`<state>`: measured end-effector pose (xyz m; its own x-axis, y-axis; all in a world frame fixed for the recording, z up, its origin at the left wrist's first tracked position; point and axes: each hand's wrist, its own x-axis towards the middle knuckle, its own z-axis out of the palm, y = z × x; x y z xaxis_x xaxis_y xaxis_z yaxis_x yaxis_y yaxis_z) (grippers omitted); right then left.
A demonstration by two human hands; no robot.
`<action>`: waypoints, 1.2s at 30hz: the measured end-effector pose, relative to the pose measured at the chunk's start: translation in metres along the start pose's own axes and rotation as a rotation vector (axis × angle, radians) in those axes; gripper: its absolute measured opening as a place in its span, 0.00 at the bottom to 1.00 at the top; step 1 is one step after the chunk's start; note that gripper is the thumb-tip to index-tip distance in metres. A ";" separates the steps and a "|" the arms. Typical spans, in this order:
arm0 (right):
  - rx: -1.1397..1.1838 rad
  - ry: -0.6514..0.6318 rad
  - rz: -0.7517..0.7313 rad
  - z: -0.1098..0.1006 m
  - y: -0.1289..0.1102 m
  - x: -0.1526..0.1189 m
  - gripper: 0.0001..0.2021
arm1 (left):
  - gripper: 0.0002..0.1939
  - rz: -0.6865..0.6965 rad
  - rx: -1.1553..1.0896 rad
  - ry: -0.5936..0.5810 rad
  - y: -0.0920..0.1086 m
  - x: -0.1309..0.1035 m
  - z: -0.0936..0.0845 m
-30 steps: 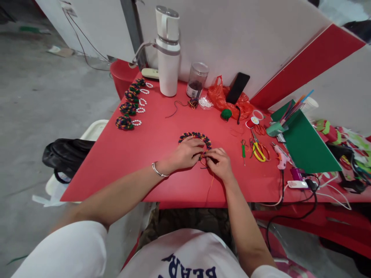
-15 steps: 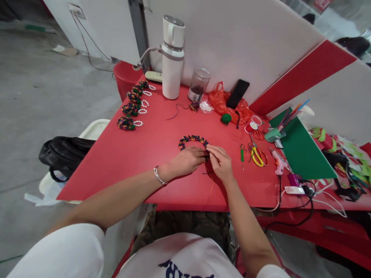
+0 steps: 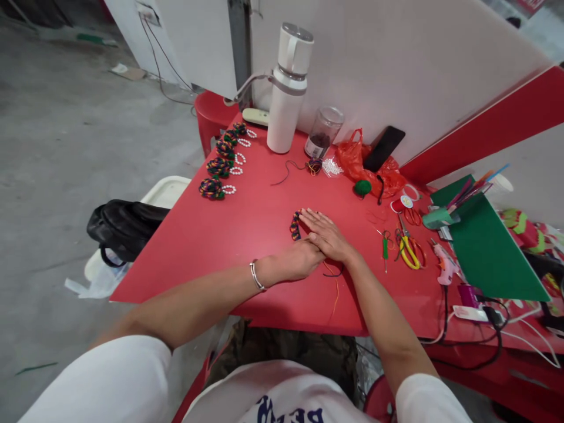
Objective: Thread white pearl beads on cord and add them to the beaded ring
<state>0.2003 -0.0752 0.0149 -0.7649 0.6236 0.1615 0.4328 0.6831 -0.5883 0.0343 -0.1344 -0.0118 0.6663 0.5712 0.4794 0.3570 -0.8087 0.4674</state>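
Note:
A multicoloured crocheted strip (image 3: 295,227) lies curved on the red table, its right part covered by my hands. My right hand (image 3: 325,235) rests flat over it with the fingers stretched out. Next to it, my left hand (image 3: 307,258) is closed, its fingertips tucked by the right palm; what it grips is hidden. Loose orange and dark yarn ends (image 3: 335,288) trail from under the hands toward the table's front edge.
Several crocheted pieces with white bead loops (image 3: 212,188) line the left. Behind stand a white bottle (image 3: 286,111) and a jar (image 3: 324,132). To the right lie green yarn (image 3: 362,188), a hook (image 3: 385,249), yellow-handled scissors (image 3: 409,254) and a pink glue gun (image 3: 446,264).
The view has shifted, so things appear further right. My right hand has gone from pinching the strip to lying flat over it, covering more of it. My left hand has closed beside it.

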 end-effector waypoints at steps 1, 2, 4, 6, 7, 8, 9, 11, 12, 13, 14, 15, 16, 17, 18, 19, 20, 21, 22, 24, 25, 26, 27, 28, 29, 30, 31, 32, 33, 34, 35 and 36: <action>0.066 0.048 0.014 0.001 0.001 -0.002 0.30 | 0.20 -0.004 0.001 -0.010 0.001 0.000 -0.002; 0.145 0.128 0.038 0.002 0.003 -0.003 0.30 | 0.19 -0.003 0.007 -0.017 0.002 0.000 -0.004; 0.294 0.362 0.108 0.003 0.011 -0.006 0.32 | 0.17 -0.003 0.034 -0.014 0.004 0.001 -0.008; 0.355 0.616 0.185 0.002 0.021 -0.007 0.34 | 0.16 -0.026 0.066 0.029 0.005 0.003 -0.012; 0.357 0.709 0.220 0.001 0.026 -0.008 0.34 | 0.17 -0.049 0.078 0.062 0.005 0.005 -0.014; 0.349 0.778 0.255 0.000 0.030 -0.008 0.33 | 0.17 -0.080 0.090 0.097 0.004 0.007 -0.016; 0.337 0.822 0.284 -0.001 0.032 -0.009 0.32 | 0.18 -0.115 0.104 0.126 0.003 0.010 -0.018; 0.315 0.859 0.321 -0.003 0.034 -0.011 0.28 | 0.19 -0.200 0.154 0.151 0.000 0.016 -0.018; 0.304 0.854 0.327 -0.003 0.033 -0.011 0.26 | 0.20 -0.248 0.191 0.142 -0.003 0.018 -0.016; 0.295 0.842 0.326 -0.003 0.032 -0.012 0.25 | 0.23 -0.293 0.235 0.122 -0.005 0.019 -0.014; 0.285 0.826 0.323 -0.003 0.030 -0.012 0.24 | 0.27 -0.333 0.278 0.101 -0.007 0.020 -0.011; 0.272 0.811 0.323 -0.002 0.030 -0.012 0.24 | 0.30 -0.353 0.310 0.075 -0.009 0.020 -0.007; 0.255 0.798 0.326 -0.001 0.030 -0.011 0.24 | 0.33 -0.360 0.330 0.058 -0.011 0.019 -0.003; 0.232 0.785 0.331 -0.001 0.030 -0.011 0.23 | 0.34 -0.357 0.343 0.051 -0.013 0.018 0.000; 0.204 0.773 0.334 0.000 0.031 -0.011 0.23 | 0.35 -0.346 0.352 0.049 -0.015 0.017 0.003; 0.173 0.758 0.335 0.000 0.032 -0.010 0.22 | 0.35 -0.337 0.362 0.050 -0.016 0.015 0.005; 0.141 0.743 0.332 0.001 0.034 -0.010 0.22 | 0.35 -0.332 0.372 0.049 -0.017 0.014 0.007; 0.111 0.729 0.326 0.001 0.036 -0.010 0.21 | 0.36 -0.330 0.383 0.047 -0.017 0.014 0.008; 0.083 0.713 0.318 0.001 0.037 -0.011 0.20 | 0.36 -0.333 0.392 0.042 -0.017 0.014 0.008; 0.028 0.678 0.298 0.000 0.040 -0.013 0.17 | 0.36 -0.342 0.404 0.028 -0.016 0.015 0.007; -0.003 0.658 0.287 0.000 0.041 -0.014 0.16 | 0.36 -0.345 0.405 0.019 -0.016 0.016 0.007; -0.036 0.637 0.276 -0.001 0.041 -0.015 0.14 | 0.36 -0.349 0.406 0.008 -0.016 0.018 0.007; -0.071 0.617 0.268 -0.002 0.041 -0.017 0.13 | 0.36 -0.354 0.405 -0.006 -0.016 0.019 0.006; -0.105 0.603 0.264 -0.003 0.041 -0.018 0.12 | 0.37 -0.360 0.403 -0.021 -0.016 0.019 0.005; -0.135 0.599 0.264 -0.004 0.041 -0.019 0.12 | 0.37 -0.369 0.401 -0.037 -0.018 0.020 0.003; -0.159 0.606 0.266 -0.004 0.040 -0.019 0.13 | 0.37 -0.381 0.399 -0.049 -0.020 0.020 0.001; -0.175 0.624 0.268 -0.005 0.040 -0.019 0.13 | 0.37 -0.395 0.399 -0.054 -0.024 0.020 -0.003; -0.182 0.653 0.271 -0.005 0.040 -0.018 0.14 | 0.37 -0.415 0.403 -0.052 -0.028 0.019 -0.007; -0.182 0.687 0.276 -0.005 0.040 -0.018 0.14 | 0.36 -0.440 0.414 -0.041 -0.033 0.018 -0.012; -0.178 0.720 0.283 -0.004 0.041 -0.017 0.15 | 0.36 -0.471 0.430 -0.027 -0.037 0.017 -0.017; -0.174 0.748 0.292 -0.004 0.042 -0.016 0.15 | 0.36 -0.505 0.447 -0.009 -0.041 0.017 -0.023; -0.171 0.768 0.302 -0.004 0.043 -0.016 0.15 | 0.37 -0.533 0.464 0.010 -0.044 0.016 -0.028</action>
<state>0.2325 -0.0546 -0.0097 -0.0939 0.8319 0.5469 0.6803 0.4547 -0.5748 0.0110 -0.0856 -0.0045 0.3172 0.9057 0.2813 0.8770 -0.3930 0.2765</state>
